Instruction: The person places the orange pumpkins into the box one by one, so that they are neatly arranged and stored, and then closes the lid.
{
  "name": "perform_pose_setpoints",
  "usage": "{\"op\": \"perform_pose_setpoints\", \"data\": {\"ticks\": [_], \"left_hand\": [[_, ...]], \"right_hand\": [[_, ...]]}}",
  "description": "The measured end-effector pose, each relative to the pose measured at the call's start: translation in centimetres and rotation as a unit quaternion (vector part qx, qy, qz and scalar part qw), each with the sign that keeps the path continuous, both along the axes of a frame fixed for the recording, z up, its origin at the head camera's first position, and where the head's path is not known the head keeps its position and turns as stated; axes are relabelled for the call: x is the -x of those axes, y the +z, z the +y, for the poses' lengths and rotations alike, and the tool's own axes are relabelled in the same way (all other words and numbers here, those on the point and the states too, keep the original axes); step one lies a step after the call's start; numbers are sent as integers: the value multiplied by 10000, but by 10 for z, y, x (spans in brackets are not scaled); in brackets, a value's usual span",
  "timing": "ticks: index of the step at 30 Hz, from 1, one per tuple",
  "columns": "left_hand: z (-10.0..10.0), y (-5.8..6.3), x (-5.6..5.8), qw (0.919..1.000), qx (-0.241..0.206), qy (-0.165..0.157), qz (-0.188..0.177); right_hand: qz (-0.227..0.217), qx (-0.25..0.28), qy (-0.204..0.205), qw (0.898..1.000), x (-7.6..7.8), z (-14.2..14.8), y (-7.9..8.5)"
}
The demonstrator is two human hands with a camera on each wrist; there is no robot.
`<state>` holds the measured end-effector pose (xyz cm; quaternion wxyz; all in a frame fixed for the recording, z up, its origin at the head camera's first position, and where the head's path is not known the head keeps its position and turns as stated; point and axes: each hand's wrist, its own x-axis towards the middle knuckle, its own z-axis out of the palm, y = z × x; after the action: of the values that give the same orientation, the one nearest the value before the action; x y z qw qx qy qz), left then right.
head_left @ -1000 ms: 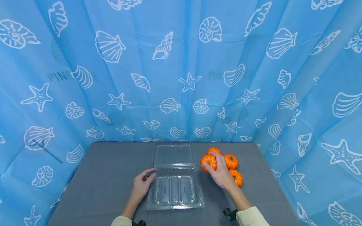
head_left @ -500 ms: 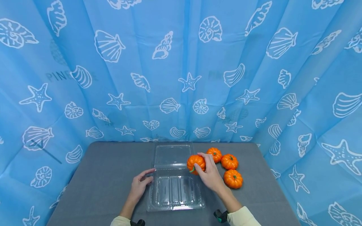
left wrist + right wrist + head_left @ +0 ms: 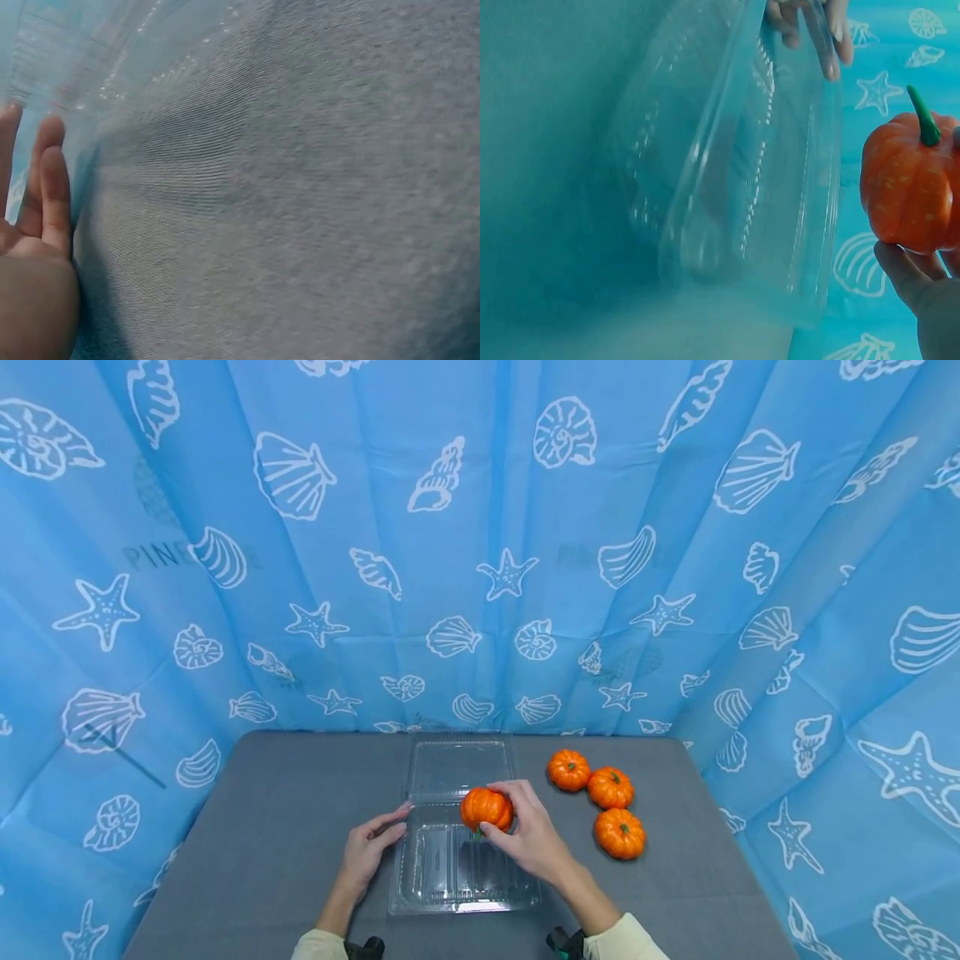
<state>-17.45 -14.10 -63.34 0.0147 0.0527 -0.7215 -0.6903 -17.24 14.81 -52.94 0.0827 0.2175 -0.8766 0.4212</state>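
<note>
My right hand grips a small orange pumpkin with a green stem, held over the clear plastic clamshell container. In the right wrist view the pumpkin sits between thumb and fingers, its stem turned away from the palm. The container lies with its lid folded back toward the curtain. At its left edge, near the hinge, my left hand has its fingertips right at the rim. In the left wrist view this hand's fingers look fairly straight.
Three more orange pumpkins, one at the back, one in the middle and one in front, sit to the right of the container on the grey tabletop. A blue shell-print curtain surrounds the table's back and sides.
My right hand has carried the pumpkin leftward from beside the other pumpkins to over the container, its stem tipping down toward me. The left hand has stayed at the container's edge.
</note>
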Motion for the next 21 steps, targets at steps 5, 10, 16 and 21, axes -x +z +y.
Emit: {"op": "perform_pose_setpoints", "data": {"ticks": [5,10,16,21], "left_hand": [[0,-2,0,9997,-253,26,44],[2,-3,-1,9994,-337,87,15],[2,-2,-1,9997,-209,119,-6],[1,-2,0,9998,-161,105,26]], "right_hand": [[-2,60,152,9999,-3,-10,-3],[-35,-47,244,9997,-10,-20,-9],[19,-119,381,9992,-17,-31,-24],[72,52,444,9990,-22,-40,-37]]}}
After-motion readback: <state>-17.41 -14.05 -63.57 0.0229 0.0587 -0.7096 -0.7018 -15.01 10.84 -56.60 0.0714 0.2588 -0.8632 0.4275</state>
